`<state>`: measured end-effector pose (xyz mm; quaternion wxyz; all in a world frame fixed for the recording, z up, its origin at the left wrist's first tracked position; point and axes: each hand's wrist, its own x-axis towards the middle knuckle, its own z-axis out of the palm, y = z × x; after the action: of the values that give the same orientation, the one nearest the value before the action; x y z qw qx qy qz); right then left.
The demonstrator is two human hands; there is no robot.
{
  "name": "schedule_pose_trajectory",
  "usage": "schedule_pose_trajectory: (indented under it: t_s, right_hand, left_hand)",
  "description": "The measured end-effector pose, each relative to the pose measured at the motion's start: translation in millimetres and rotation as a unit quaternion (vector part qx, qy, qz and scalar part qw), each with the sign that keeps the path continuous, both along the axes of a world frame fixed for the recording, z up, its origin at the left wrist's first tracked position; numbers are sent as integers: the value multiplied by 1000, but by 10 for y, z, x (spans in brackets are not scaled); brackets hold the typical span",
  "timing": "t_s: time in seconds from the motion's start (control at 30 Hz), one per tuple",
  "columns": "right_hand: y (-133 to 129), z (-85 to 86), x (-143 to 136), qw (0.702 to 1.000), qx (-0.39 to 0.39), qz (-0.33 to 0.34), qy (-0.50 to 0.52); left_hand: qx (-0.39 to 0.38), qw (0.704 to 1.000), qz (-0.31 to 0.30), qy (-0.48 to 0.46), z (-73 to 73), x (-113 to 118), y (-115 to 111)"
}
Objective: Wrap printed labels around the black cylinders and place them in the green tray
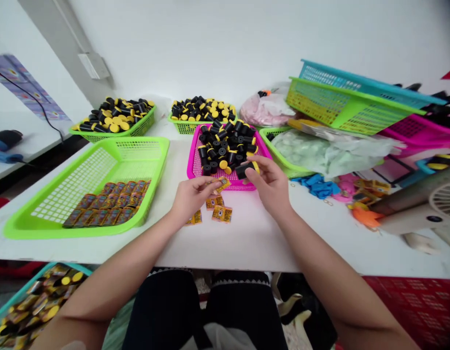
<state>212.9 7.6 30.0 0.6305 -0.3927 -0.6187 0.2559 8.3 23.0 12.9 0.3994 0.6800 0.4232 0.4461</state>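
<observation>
Pinched between the fingers of my left hand is a small printed yellow-orange label sleeve. My right hand grips a black cylinder with a yellow cap, held over the near right edge of a magenta basket. Many similar black cylinders with yellow ends fill that basket. On the white table just below my left hand lie several more printed sleeves, one partly covered by the hand.
A green basket at left holds rows of printed sleeves. Two green baskets of cylinders stand behind. Stacked baskets, plastic bags, blue balloon-like pieces and a fan-like device occupy the right. Below left sits a teal basket.
</observation>
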Motion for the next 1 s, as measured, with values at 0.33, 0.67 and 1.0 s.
schedule_pose_trajectory:
  t_s: [0.33,0.67,1.0]
  right_hand:
    - [-82,65,-91,989,-135,68,-11]
    - [-17,-71,-59,980,-118,146,-63]
    - [-72,-35,-92,970,-138,192,-51]
  left_hand:
    - [28,993,-93,71,-70,-78,-92]
    - [-17,990,-138,-20,-86,-57,-95]
    - [-78,961,-226,-140,-160,-29,-126]
